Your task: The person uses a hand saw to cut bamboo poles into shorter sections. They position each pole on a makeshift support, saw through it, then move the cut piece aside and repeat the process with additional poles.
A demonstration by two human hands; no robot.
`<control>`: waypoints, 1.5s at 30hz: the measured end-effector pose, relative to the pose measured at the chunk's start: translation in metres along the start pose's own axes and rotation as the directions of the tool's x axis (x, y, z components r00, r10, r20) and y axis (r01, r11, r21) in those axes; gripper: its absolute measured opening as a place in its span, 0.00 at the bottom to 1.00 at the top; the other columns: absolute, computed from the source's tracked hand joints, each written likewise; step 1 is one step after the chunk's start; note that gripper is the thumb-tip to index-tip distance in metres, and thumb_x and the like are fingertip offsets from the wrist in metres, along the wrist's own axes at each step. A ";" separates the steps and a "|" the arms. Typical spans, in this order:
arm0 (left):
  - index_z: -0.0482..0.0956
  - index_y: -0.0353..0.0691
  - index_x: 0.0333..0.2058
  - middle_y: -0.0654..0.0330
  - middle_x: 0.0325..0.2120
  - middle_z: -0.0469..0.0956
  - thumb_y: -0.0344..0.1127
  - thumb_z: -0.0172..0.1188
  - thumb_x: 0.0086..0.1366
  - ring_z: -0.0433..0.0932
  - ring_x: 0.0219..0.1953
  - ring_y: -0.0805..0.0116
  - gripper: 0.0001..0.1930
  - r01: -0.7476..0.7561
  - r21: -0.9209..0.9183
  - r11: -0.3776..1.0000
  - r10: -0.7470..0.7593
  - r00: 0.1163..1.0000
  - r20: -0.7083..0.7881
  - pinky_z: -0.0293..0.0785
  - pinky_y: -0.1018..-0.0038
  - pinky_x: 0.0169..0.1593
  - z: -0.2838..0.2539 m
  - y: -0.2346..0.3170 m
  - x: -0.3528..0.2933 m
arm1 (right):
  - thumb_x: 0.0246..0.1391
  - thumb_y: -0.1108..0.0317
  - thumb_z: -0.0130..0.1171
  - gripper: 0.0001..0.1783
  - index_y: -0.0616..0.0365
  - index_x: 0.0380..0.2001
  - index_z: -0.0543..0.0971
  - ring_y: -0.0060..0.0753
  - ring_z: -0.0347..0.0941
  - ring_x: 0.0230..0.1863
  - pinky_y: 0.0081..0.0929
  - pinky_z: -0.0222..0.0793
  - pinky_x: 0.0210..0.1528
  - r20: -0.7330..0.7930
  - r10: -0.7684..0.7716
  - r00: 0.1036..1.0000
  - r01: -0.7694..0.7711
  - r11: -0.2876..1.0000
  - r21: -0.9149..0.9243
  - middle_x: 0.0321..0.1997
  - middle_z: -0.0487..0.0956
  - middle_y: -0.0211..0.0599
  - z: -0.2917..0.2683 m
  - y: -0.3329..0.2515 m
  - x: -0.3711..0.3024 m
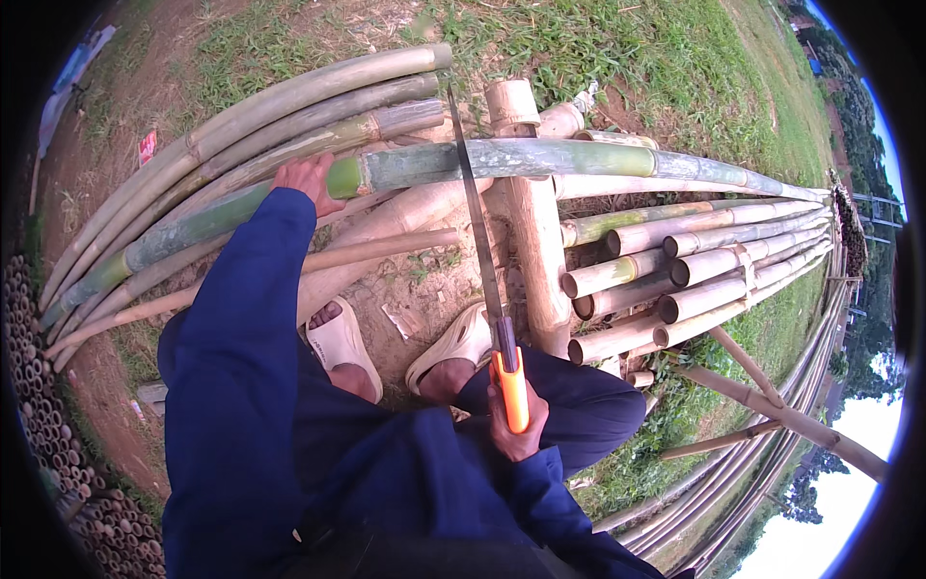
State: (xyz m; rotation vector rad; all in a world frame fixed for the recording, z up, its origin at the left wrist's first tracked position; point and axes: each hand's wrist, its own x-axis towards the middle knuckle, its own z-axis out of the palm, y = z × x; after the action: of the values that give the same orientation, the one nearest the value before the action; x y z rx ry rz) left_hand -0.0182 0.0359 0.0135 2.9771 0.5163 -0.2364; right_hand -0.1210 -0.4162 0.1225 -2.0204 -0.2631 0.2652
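Observation:
A long green bamboo pole [415, 166] runs across in front of me from left to right, lying over a thick upright bamboo post [537, 251]. My left hand [309, 181] is wrapped over it, just left of a bright green node band. My right hand [518, 425] grips the orange handle of a hand saw [479, 227] low between my knees. The long narrow blade points away from me and crosses the pole between my left hand and the post. From here I cannot tell whether the teeth have entered the bamboo.
Several cut bamboo poles [318, 87] lie together at the left, and a stack of pale poles [675, 275] shows its open ends at the right. Many short bamboo ends [68, 444] are piled at the lower left. My sandalled feet [449, 352] stand on bare earth below the pole.

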 end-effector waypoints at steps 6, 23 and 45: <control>0.75 0.41 0.55 0.45 0.42 0.85 0.54 0.76 0.46 0.83 0.47 0.41 0.39 0.005 -0.034 0.999 -0.001 0.995 0.105 0.77 0.51 0.55 -0.011 -0.003 0.006 | 0.60 0.73 0.67 0.10 0.67 0.42 0.81 0.21 0.69 0.27 0.27 0.70 0.32 0.019 -0.057 0.998 0.055 0.992 0.116 0.27 0.79 0.35 0.063 0.007 0.131; 0.75 0.45 0.56 0.46 0.44 0.84 0.53 0.76 0.43 0.82 0.51 0.45 0.40 0.017 -0.008 1.000 -0.017 0.997 0.077 0.75 0.51 0.57 0.011 -0.015 0.002 | 0.59 0.73 0.67 0.09 0.66 0.40 0.80 0.28 0.75 0.26 0.30 0.72 0.34 0.019 -0.046 0.999 0.044 0.995 0.084 0.26 0.79 0.40 0.044 -0.006 0.080; 0.75 0.45 0.58 0.45 0.42 0.85 0.53 0.76 0.43 0.83 0.47 0.43 0.42 -0.009 -0.028 1.000 0.013 0.989 0.150 0.78 0.52 0.52 0.004 -0.003 0.009 | 0.59 0.74 0.65 0.12 0.68 0.45 0.81 0.32 0.80 0.28 0.30 0.75 0.36 0.016 0.001 1.000 -0.002 0.999 0.038 0.29 0.82 0.45 0.028 -0.002 0.068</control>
State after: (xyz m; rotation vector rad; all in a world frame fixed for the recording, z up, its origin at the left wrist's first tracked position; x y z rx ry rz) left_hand -0.0116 0.0408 0.0079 2.9046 0.4818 -0.4451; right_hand -0.0653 -0.3711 0.1073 -1.9816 -0.2648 0.2858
